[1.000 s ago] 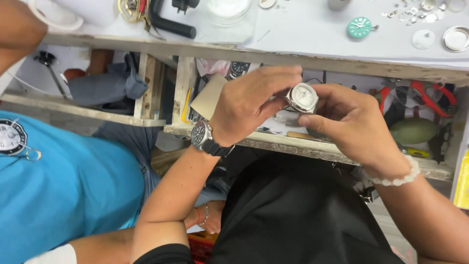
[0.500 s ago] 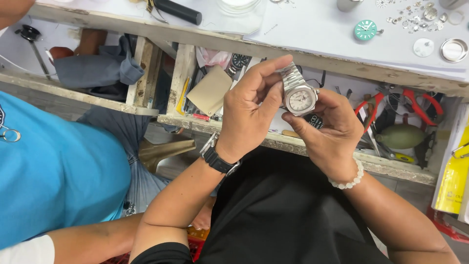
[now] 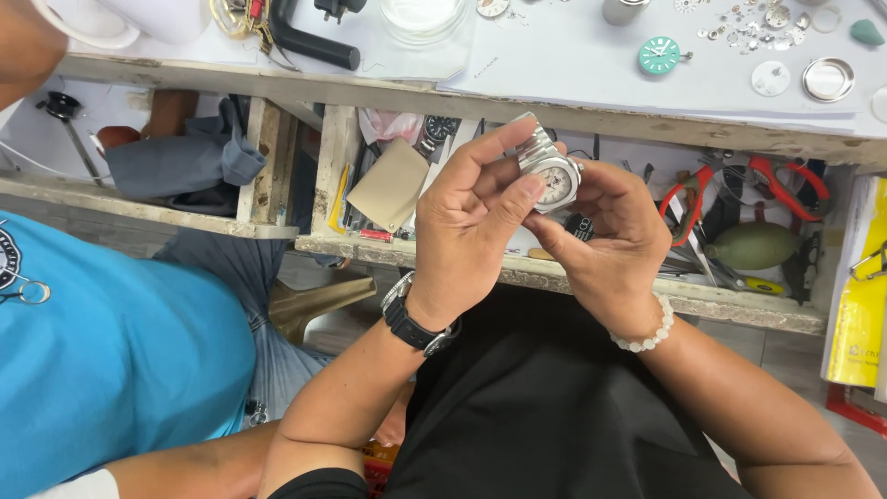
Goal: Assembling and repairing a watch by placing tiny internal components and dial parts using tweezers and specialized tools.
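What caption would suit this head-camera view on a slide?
Both hands, left and right, hold a silver wristwatch over an open workbench drawer of tools.

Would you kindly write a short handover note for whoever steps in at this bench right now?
Left hand: its fingers grip the silver metal-bracelet wristwatch with a pale dial from the left, thumb near the dial; a black watch is on that wrist.
Right hand: cradles the same watch from the right and beneath; a white bead bracelet is on that wrist.
The watch is held in the air over the open wooden drawer, which holds red-handled pliers and other tools.
On the white bench top lie a teal round watch dial and small loose parts.
Done: watch in hand, dial up. Whether anything is left, the picture does not show.
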